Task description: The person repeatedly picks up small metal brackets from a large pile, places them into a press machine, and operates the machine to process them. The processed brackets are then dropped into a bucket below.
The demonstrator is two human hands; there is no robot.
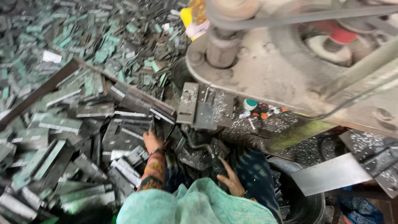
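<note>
Head view (the only one):

Left hand (151, 140) is down in the heap of flat metal strips (78, 141), fingers bent onto a dark strip at the heap's inner edge, just left of and below the press block (204, 106). Looks like a pinch on one strip — but the fingertips are buried, so I cannot tell for sure whether it is gripped or only touched. Right hand (230, 180) rests with fingers spread on the dark cloth over the knee, holding nothing.

Progress, judged from how things lie: the heap of long strips on the left is big and looks mostly unworked. Small cut pieces (95, 37) already cover the far ground, green-grey and thick, so a good deal seems done. Nothing clearly sits in the press block right now — its top carries only bright chips. A dark round tub (309, 203) lies low right; its contents are not readable.

Surface and room: no table — work happens at ground level, with strips and scrap covering it. Bright metal swarf (273, 122) is spread beside the block. The machine body (290, 70) is grey and dusty, with a belt (290, 16) around a pulley at the top. A plain grey sheet plate (331, 174) juts out at right. Light is dim and the frame is slightly blurred.
</note>
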